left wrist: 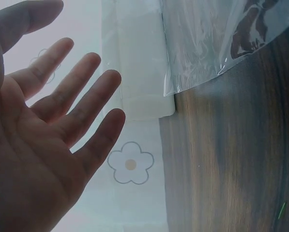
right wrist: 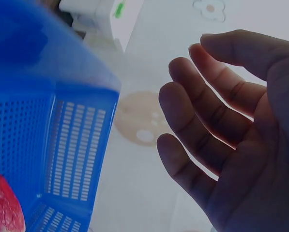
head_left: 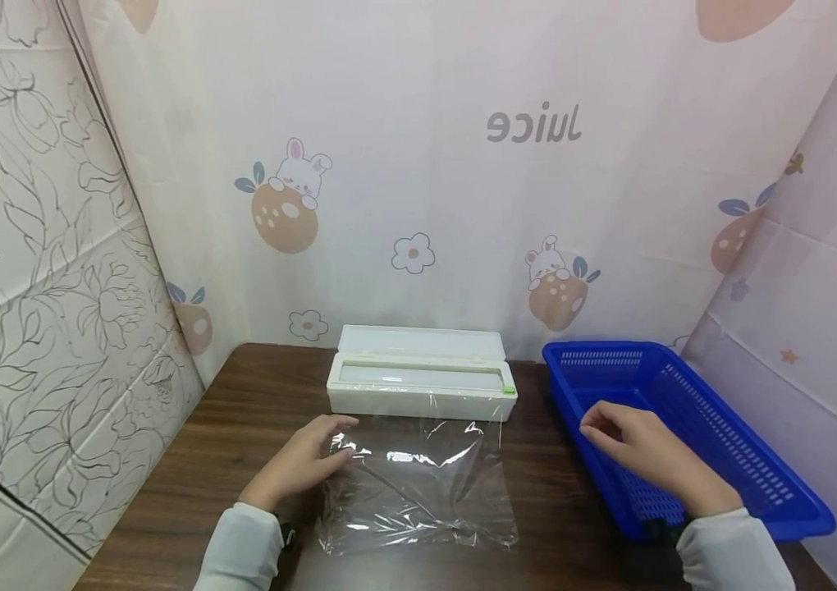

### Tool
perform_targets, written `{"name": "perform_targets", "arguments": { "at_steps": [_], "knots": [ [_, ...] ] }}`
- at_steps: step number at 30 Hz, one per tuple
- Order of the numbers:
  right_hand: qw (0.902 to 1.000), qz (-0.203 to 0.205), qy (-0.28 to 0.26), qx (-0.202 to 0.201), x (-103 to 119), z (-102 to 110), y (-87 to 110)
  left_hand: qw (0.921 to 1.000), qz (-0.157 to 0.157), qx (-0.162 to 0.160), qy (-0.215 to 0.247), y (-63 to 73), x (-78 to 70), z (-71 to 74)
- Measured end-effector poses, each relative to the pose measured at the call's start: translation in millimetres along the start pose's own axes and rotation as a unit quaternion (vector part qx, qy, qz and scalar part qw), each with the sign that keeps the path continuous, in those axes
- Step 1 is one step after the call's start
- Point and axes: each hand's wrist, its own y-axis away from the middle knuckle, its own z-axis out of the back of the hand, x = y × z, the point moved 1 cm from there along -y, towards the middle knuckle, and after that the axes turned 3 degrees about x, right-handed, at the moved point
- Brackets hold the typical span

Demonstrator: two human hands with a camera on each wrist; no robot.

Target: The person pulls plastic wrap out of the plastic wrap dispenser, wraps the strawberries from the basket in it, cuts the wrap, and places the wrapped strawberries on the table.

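Note:
A sheet of clear plastic film (head_left: 418, 501) lies on the table, drawn out from the white cling-film dispenser box (head_left: 418, 404), whose lid (head_left: 422, 339) stands raised at the back. At the film's left edge is my left hand (head_left: 304, 460); its spread fingers (left wrist: 88, 111) hold nothing in the left wrist view. Over the near left side of the blue basket (head_left: 721, 443) hovers my right hand (head_left: 643, 447), its fingers loosely bent with nothing between them. A small green slider (head_left: 509, 390) sits at the box's right end.
Inside the basket, the right wrist view shows part of a red object (right wrist: 5, 205), cut off by the frame. The dark wooden table (head_left: 241, 410) ends at a patterned curtain (head_left: 418, 189) behind the box, with more printed curtains at both sides.

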Motion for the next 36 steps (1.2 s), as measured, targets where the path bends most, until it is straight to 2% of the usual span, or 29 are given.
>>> {"name": "perform_targets", "arguments": {
  "at_steps": [4, 13, 16, 20, 25, 36],
  "knots": [
    [0.9999, -0.01, 0.013, -0.003, -11, 8, -2.7, 0.9999, -0.002, -0.005, -0.012, -0.1, 1.0, -0.1],
    [0.9994, 0.0, 0.033, -0.006, -31, 14, -10.5, 0.9998, -0.003, -0.007, -0.02, -0.2, 4.0, -0.3],
    [0.9995, -0.013, 0.024, 0.012, -41, 14, -11.9, 0.9996, -0.004, -0.01, -0.025, 0.3, 4.5, 0.7],
    [0.9989, -0.031, 0.007, 0.034, -55, 14, -14.2, 0.9996, 0.01, -0.012, -0.024, 0.6, 5.1, 2.6],
    [0.9979, -0.038, -0.004, 0.053, -71, 15, -16.2, 0.9994, 0.018, -0.01, -0.026, 1.4, 6.2, 3.9],
    [0.9933, -0.069, 0.012, 0.091, -100, 11, -14.0, 0.9986, 0.039, -0.027, -0.02, 6.9, 14.6, 6.8]
  ]
}}
